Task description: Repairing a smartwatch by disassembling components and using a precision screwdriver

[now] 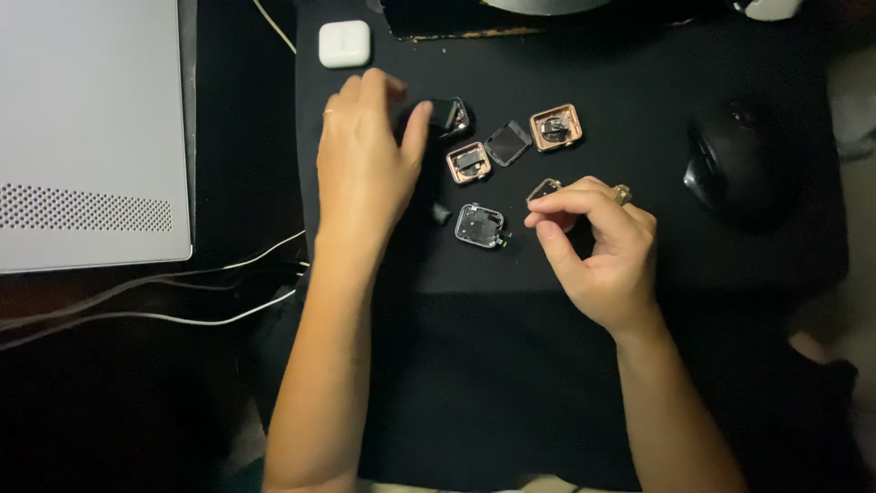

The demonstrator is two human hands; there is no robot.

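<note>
My left hand (363, 164) rests palm down on a black mat (511, 365), its thumb and fingers touching a small dark square watch part (452, 116) at the mat's upper middle. My right hand (598, 251) pinches a small thin metal-edged piece (542, 190) between thumb and forefinger, just above the mat. A silver square watch case (480, 225) lies between the two hands. Two copper-coloured square cases (468, 162) (556, 127) and a dark glass square (507, 142) lie beyond it. A tiny dark piece (441, 214) sits beside my left wrist.
A white earbud case (345, 43) lies at the mat's top left. A black computer mouse (730, 164) sits at the right. A silver laptop (91, 137) fills the left side, with white cables (182, 301) running below it.
</note>
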